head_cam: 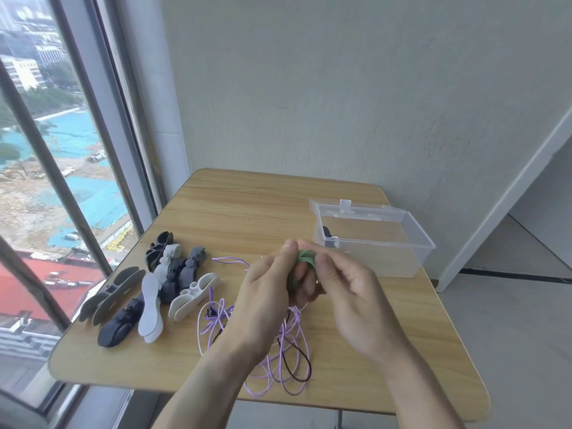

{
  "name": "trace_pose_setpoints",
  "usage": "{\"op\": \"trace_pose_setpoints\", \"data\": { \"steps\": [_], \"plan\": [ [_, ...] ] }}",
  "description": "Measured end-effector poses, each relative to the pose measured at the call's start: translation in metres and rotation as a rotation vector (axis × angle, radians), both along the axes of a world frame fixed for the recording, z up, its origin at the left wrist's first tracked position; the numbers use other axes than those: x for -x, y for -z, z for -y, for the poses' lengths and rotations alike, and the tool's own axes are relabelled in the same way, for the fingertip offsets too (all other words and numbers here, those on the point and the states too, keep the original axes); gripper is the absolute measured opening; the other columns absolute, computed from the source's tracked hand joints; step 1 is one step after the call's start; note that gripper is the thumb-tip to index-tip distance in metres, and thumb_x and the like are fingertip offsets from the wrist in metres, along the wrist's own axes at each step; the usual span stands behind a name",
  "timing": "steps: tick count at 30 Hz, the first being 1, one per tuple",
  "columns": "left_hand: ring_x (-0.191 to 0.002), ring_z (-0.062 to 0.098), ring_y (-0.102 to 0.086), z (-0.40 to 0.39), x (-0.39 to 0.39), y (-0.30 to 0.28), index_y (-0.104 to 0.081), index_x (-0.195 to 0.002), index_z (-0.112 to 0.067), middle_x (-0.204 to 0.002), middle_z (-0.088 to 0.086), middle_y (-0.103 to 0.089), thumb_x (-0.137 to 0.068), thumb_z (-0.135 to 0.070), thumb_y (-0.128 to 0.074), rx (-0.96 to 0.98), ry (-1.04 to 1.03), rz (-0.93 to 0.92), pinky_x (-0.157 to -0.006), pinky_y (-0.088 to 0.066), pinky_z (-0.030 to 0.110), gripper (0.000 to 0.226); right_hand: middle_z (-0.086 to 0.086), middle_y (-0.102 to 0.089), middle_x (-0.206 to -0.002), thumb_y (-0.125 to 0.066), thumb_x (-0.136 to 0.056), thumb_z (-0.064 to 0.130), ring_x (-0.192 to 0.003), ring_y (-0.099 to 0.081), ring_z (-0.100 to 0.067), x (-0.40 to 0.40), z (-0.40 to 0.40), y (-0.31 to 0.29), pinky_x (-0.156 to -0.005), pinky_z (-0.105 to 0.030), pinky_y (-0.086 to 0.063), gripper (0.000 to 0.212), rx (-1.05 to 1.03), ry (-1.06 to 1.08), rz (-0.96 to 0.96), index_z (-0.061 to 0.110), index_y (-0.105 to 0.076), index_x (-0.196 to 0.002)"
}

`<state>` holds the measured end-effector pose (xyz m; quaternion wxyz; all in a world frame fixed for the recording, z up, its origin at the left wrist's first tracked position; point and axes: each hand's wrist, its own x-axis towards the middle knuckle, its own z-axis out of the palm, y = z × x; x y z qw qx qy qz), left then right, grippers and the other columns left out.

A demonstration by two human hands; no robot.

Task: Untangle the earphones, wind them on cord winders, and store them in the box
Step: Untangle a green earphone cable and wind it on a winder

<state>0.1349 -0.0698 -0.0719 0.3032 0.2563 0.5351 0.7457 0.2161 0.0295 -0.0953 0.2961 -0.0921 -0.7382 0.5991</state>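
Above the middle of the wooden table (309,193), your left hand (266,292) and your right hand (343,289) met around a small bundle of green earphone cord (305,257). Your left fingers were curled shut about the lower part of the bundle, thumb up against it, and your right thumb and forefinger pinched its upper loops, the other right fingers loosely bent. Whether a winder sat inside the bundle could not be told, as your fingers covered it. Beneath your wrists lay the tangle of purple earphone cord (272,376) on the table top, with a dark cord (297,371) threaded through it; one purple strand ran off toward the winders. To your left, near the window (46,181), the cord winders (154,289) lay in a loose heap, some white, some grey, some black, several touching or overlapping one another. To your right, at the far edge of the table, the clear plastic box (411,261) stood open with its lid tipped back behind it, and something small and dark (326,233) lay against its left wall; what it was could not be made out
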Motion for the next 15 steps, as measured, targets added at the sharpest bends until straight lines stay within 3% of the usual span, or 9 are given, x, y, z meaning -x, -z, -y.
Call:
{"op": "trace_pose_setpoints", "data": {
  "steps": [3, 6, 11, 15],
  "plan": [
    [-0.048, 0.020, -0.028, 0.000, 0.004, -0.001, -0.037, -0.048, -0.020, -0.050, 0.007, -0.032, -0.099, -0.021, -0.045, 0.025, -0.121, 0.135, -0.051, -0.033, 0.029, 0.052, 0.005, -0.061, -0.074, -0.043, -0.106, 0.027, -0.069, -0.064, -0.015, 0.009, 0.016, 0.002, -0.071, -0.025, -0.049, 0.032, -0.068, 0.022, -0.034, 0.015, -0.067, -0.122],
    [-0.043, 0.019, -0.024, 0.004, 0.011, -0.001, -0.036, -0.042, -0.020, -0.045, 0.002, -0.027, -0.091, -0.016, -0.048, 0.040, -0.259, 0.221, -0.053, -0.019, 0.034, 0.051, 0.002, -0.068, -0.084, -0.051, -0.104, 0.029, -0.079, -0.068, -0.021, 0.013, 0.025, 0.003, -0.073, -0.033, -0.053, 0.024, -0.164, 0.061, -0.058, 0.018, -0.071, -0.109],
    [-0.038, 0.014, -0.024, 0.010, 0.018, -0.003, -0.040, -0.032, -0.020, -0.042, -0.002, -0.026, -0.081, -0.004, -0.050, 0.068, -0.489, 0.243, -0.044, -0.023, 0.022, 0.052, 0.007, -0.067, -0.094, -0.062, -0.099, 0.023, -0.089, -0.067, -0.013, 0.015, 0.037, 0.001, -0.074, -0.026, -0.052, 0.019, -0.338, 0.130, -0.087, 0.020, -0.075, -0.112],
    [-0.049, 0.019, -0.026, 0.014, 0.020, 0.000, -0.042, -0.044, -0.016, -0.048, 0.003, -0.032, -0.061, -0.014, -0.050, 0.081, -0.471, 0.229, -0.053, -0.027, 0.030, 0.019, 0.008, -0.064, -0.093, -0.067, -0.095, 0.017, -0.084, -0.065, -0.009, 0.018, 0.040, 0.005, -0.072, -0.023, -0.051, 0.018, -0.409, 0.162, -0.100, 0.015, -0.075, -0.111]
  ]
}}
